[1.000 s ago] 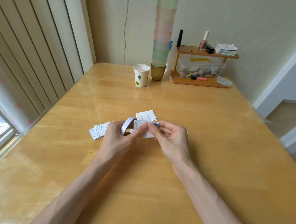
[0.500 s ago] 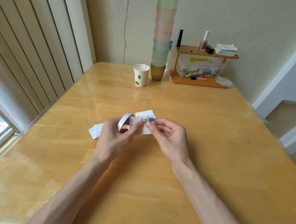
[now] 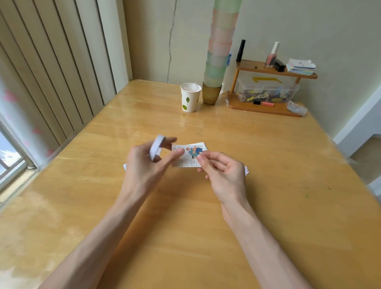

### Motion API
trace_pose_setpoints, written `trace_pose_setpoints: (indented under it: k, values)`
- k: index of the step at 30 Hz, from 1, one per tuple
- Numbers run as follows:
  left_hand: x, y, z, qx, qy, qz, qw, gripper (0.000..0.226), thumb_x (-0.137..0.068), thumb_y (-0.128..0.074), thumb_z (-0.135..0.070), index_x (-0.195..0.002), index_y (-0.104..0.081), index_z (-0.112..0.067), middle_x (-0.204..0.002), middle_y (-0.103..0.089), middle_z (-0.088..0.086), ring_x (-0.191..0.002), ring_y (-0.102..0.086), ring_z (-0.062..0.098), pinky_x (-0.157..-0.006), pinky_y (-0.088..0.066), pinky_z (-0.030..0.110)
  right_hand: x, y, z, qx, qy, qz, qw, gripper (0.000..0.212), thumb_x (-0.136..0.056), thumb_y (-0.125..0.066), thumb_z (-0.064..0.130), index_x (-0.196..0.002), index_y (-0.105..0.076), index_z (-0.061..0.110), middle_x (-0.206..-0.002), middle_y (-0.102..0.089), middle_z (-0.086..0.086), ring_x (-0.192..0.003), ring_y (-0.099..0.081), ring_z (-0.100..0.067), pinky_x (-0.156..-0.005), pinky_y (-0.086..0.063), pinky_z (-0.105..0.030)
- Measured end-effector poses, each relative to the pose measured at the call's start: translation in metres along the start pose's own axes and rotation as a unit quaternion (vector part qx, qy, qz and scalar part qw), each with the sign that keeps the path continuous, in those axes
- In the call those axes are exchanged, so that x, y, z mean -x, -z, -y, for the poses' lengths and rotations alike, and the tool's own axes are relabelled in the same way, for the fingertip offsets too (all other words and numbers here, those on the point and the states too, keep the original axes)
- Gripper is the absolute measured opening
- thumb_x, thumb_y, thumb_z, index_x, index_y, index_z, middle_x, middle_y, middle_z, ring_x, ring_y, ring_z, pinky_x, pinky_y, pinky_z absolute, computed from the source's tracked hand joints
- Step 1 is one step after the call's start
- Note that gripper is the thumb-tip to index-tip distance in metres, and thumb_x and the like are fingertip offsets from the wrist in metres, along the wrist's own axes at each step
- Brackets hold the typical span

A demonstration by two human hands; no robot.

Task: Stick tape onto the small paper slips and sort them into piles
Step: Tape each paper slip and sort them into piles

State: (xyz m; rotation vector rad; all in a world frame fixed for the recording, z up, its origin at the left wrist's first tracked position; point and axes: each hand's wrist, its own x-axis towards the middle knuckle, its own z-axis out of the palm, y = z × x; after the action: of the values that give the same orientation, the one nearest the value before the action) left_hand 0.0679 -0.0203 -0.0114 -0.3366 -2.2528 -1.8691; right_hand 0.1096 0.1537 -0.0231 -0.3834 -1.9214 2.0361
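Two bare forearms fill the lower frame, one entering at about 7 o'clock, the other at 5 o'clock. The left hand [image 3: 148, 164] and right hand [image 3: 223, 175] are uncovered, the nails short.

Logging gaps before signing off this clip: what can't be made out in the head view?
Tape roll: motion-blurred in the left hand; any loose end unclear.
Paper slip pinched by the right hand: print too small to read.
Slips on the table: hidden under both hands, only corners show.
Stack of cups: cut off by top edge.
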Motion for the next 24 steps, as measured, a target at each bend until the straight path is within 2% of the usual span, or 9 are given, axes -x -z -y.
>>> trace_pose_setpoints:
  k: [2, 6, 9, 11, 13, 15, 18, 20, 24]
  values:
    - [-0.009, 0.016, 0.001, 0.011, -0.014, -0.066, 0.998, 0.023, -0.087, -0.081, -0.04, -0.106, -0.079, -0.028, -0.076, -0.07, -0.012, -0.057, -0.044, 0.012, -0.057, -0.043, 0.027, -0.005, -0.009, 0.0, 0.029, 0.001, 0.012, 1.0, 0.009, -0.094, -0.077, 0.014, -0.102, -0.078, 0.009, -0.084, -0.079, -0.003, -0.066, -0.067, -0.005, -0.065, -0.049, -0.011]
    - [-0.025, 0.044, 0.012, 0.016, -0.017, -0.192, 0.981, 0.023, -0.092, -0.078, -0.042, -0.11, -0.079, -0.028, -0.084, -0.071, -0.007, -0.064, -0.049, 0.021, -0.065, -0.05, 0.041, -0.013, -0.039, -0.006, 0.101, -0.011, 0.055, 0.993, 0.006, -0.094, -0.077, 0.016, -0.099, -0.079, 0.012, -0.08, -0.077, 0.0, -0.064, -0.068, -0.005, -0.061, -0.047, -0.01]
    - [-0.028, 0.048, 0.016, 0.026, -0.022, -0.219, 0.975, 0.026, -0.093, -0.076, -0.043, -0.112, -0.078, -0.026, -0.082, -0.07, -0.011, -0.063, -0.052, 0.018, -0.065, -0.047, 0.037, -0.017, -0.069, -0.011, 0.135, -0.009, 0.063, 0.989, 0.005, -0.092, -0.079, 0.02, -0.093, -0.079, 0.016, -0.076, -0.078, 0.002, -0.064, -0.068, -0.005, -0.059, -0.046, -0.013]
    - [-0.028, 0.045, 0.017, 0.019, -0.022, -0.211, 0.977, 0.024, -0.093, -0.077, -0.042, -0.111, -0.079, -0.026, -0.081, -0.071, -0.012, -0.06, -0.052, 0.021, -0.061, -0.048, 0.039, -0.021, -0.085, -0.014, 0.158, -0.001, 0.057, 0.986, 0.003, -0.09, -0.079, 0.022, -0.09, -0.079, 0.019, -0.076, -0.078, 0.005, -0.068, -0.07, -0.005, -0.062, -0.049, -0.017]
    - [-0.027, 0.042, 0.018, 0.012, -0.024, -0.196, 0.98, 0.021, -0.094, -0.076, -0.039, -0.11, -0.079, -0.025, -0.083, -0.072, -0.005, -0.059, -0.052, 0.032, -0.059, -0.05, 0.044, -0.023, -0.096, -0.017, 0.217, 0.031, 0.052, 0.974, 0.002, -0.089, -0.078, 0.022, -0.087, -0.078, 0.021, -0.076, -0.076, 0.009, -0.072, -0.071, -0.006, -0.066, -0.053, -0.021]
    - [-0.026, 0.04, 0.017, 0.008, -0.03, -0.179, 0.983, 0.017, -0.095, -0.076, -0.035, -0.109, -0.079, -0.026, -0.084, -0.073, 0.001, -0.065, -0.056, 0.036, -0.063, -0.051, 0.045, -0.024, -0.101, -0.022, 0.326, 0.096, 0.043, 0.94, 0.003, -0.087, -0.078, 0.02, -0.087, -0.076, 0.022, -0.081, -0.076, 0.008, -0.079, -0.07, -0.012, -0.07, -0.051, -0.027]
    - [-0.023, 0.035, 0.015, 0.022, -0.029, -0.139, 0.99, 0.015, -0.095, -0.076, -0.03, -0.108, -0.08, -0.023, -0.071, -0.067, -0.01, -0.059, -0.05, 0.01, -0.064, -0.046, 0.028, -0.024, -0.098, -0.028, 0.386, 0.18, 0.029, 0.905, 0.009, -0.086, -0.079, 0.016, -0.092, -0.073, 0.017, -0.088, -0.07, 0.004, -0.087, -0.063, -0.018, -0.069, -0.036, -0.025]
    - [-0.02, 0.029, 0.012, 0.024, -0.032, -0.108, 0.993, 0.014, -0.096, -0.075, -0.026, -0.108, -0.079, -0.021, -0.065, -0.06, -0.016, -0.053, -0.04, 0.004, -0.059, -0.04, 0.018, -0.023, -0.091, -0.026, 0.355, 0.188, 0.012, 0.916, 0.007, -0.088, -0.078, 0.021, -0.092, -0.073, 0.021, -0.086, -0.066, 0.008, -0.08, -0.06, -0.013, -0.068, -0.038, -0.026]
    - [-0.011, 0.02, 0.003, 0.049, -0.009, 0.005, 0.999, 0.021, -0.098, -0.06, -0.002, -0.104, -0.076, -0.014, -0.081, -0.064, -0.008, -0.055, -0.044, 0.012, -0.055, -0.042, 0.019, -0.026, -0.061, -0.016, 0.261, 0.177, -0.006, 0.949, 0.011, -0.091, -0.071, 0.021, -0.1, -0.074, 0.027, -0.088, -0.07, 0.011, -0.078, -0.062, -0.005, -0.072, -0.05, -0.024]
